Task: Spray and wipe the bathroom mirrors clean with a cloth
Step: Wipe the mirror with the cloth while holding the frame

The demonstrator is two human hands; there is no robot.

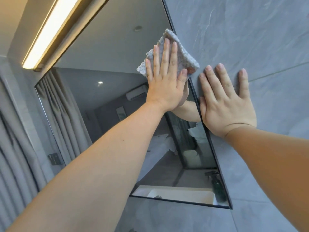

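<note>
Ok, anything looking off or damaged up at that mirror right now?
Nothing stands out. The left hand presses the cloth flat on the mirror near its right edge; the right hand rests flat on the wall. No cracks show.

A warm strip light [50, 30] glows at eleven o'clock, overexposed to near white; the grey wall [250, 39] at one o'clock sits in soft, even, cooler light with no hard shadows; wide-angle bending tilts the mirror [108, 56] edges; the curtain [13, 148] at nine o'clock blurs slightly.
</note>
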